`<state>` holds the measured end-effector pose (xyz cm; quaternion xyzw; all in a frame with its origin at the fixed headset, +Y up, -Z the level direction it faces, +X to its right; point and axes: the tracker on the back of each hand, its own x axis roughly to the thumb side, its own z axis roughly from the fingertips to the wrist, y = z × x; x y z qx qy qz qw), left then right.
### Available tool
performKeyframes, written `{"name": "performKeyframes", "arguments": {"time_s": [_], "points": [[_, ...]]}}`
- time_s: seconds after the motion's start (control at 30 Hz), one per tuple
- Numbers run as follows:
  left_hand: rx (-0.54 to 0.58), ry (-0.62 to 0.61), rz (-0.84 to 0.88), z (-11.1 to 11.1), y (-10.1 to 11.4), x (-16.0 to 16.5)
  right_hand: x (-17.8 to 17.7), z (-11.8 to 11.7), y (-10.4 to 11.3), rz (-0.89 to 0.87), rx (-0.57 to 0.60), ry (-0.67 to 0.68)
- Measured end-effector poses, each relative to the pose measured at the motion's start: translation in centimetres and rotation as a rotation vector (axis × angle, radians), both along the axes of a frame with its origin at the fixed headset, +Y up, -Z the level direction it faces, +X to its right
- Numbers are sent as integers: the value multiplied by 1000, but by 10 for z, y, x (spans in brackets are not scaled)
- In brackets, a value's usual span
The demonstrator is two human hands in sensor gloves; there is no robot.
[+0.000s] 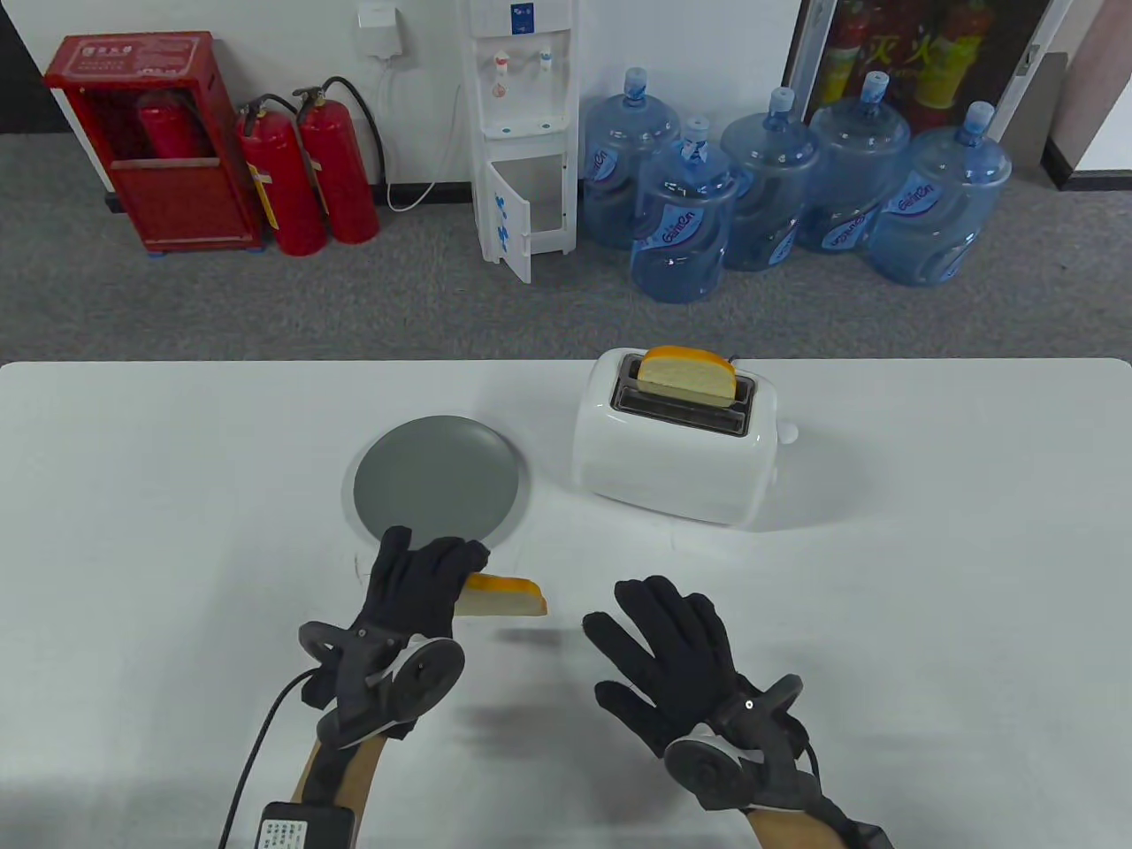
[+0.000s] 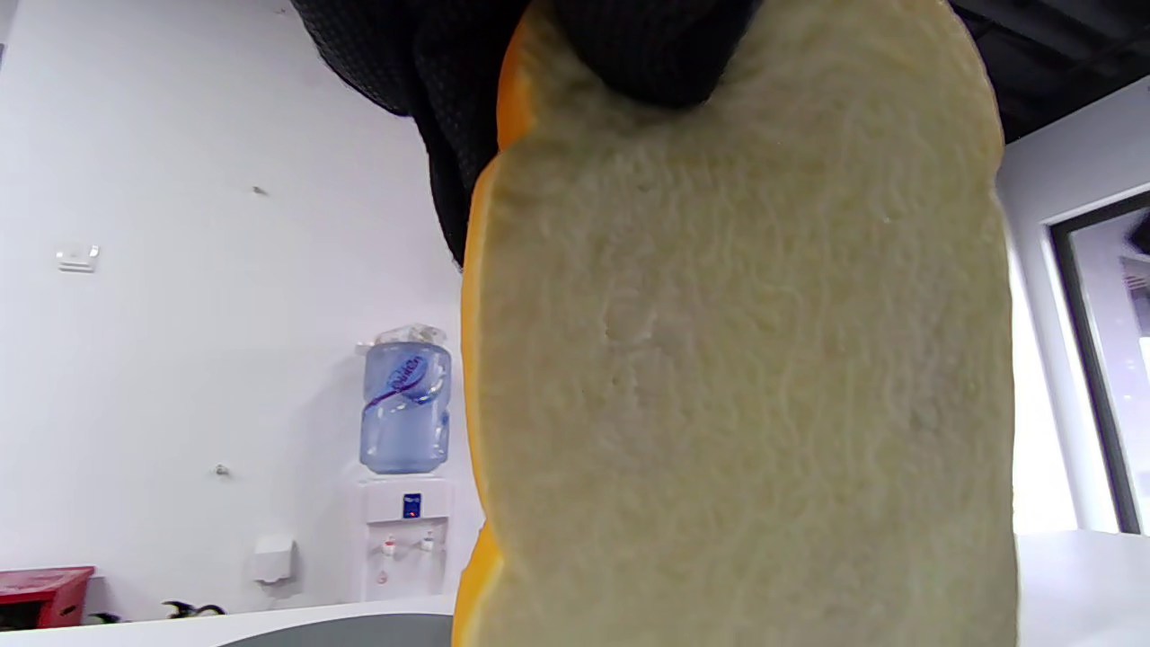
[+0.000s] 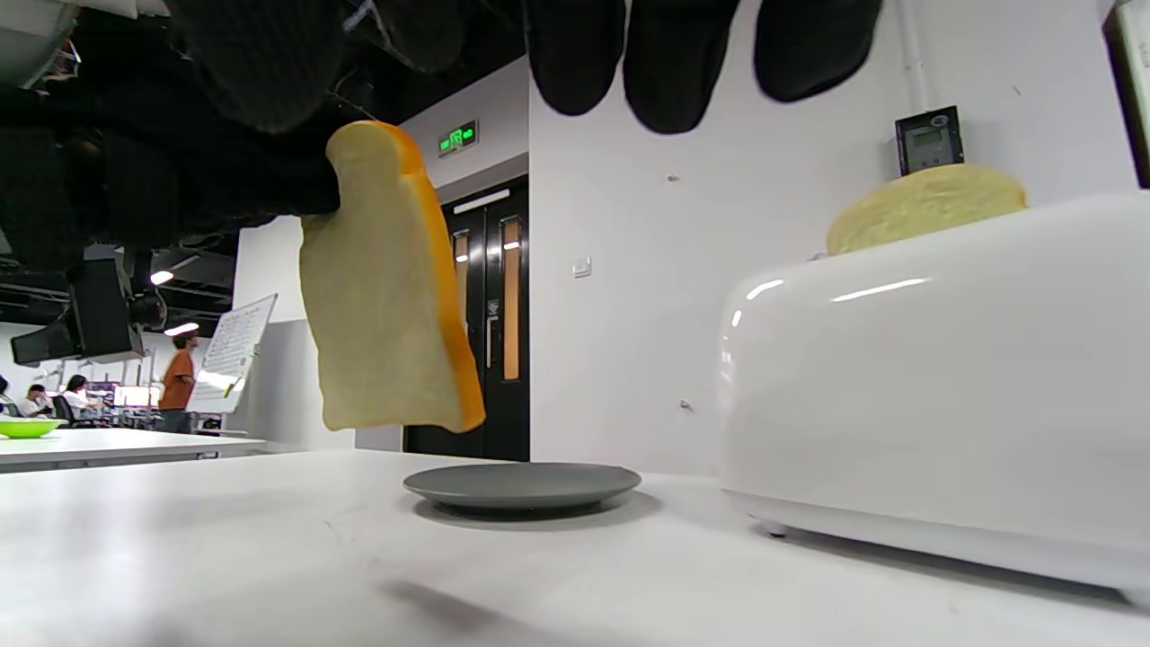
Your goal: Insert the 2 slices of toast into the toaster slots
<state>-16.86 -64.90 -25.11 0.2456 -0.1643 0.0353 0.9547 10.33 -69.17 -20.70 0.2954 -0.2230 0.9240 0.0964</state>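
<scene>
A white toaster [image 1: 676, 455] stands at the back right of the table, with one slice of toast [image 1: 688, 375] sticking up from its far slot; its near slot [image 1: 681, 412] is bare. My left hand [image 1: 424, 579] pinches the second slice of toast [image 1: 504, 597] by one end and holds it above the table in front of the plate. In the left wrist view that slice [image 2: 737, 359] fills the frame under my fingers [image 2: 647, 45]. In the right wrist view it [image 3: 386, 288] hangs upright left of the toaster [image 3: 934, 377]. My right hand [image 1: 672, 646] hovers with fingers spread, holding nothing.
A grey plate [image 1: 438, 482] with nothing on it lies left of the toaster. Beyond the table's far edge stand water bottles [image 1: 778, 203], a water dispenser [image 1: 522, 133] and red fire extinguishers [image 1: 309, 177]. A cable [image 1: 261, 743] trails from my left wrist.
</scene>
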Motion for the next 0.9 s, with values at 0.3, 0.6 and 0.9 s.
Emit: {"name": "performKeyframes", "arguments": {"time_s": [0.3,0.6,0.9], "points": [[-23,-139,-26,19,-8,26,-10,8,-1,-5,87,52],[-57,-240,-24,32,-10,50,-18,13,-3,-5,81,100],[-92,-270,12,33,-10,48,-21,11,-6,-32,56,114]]}}
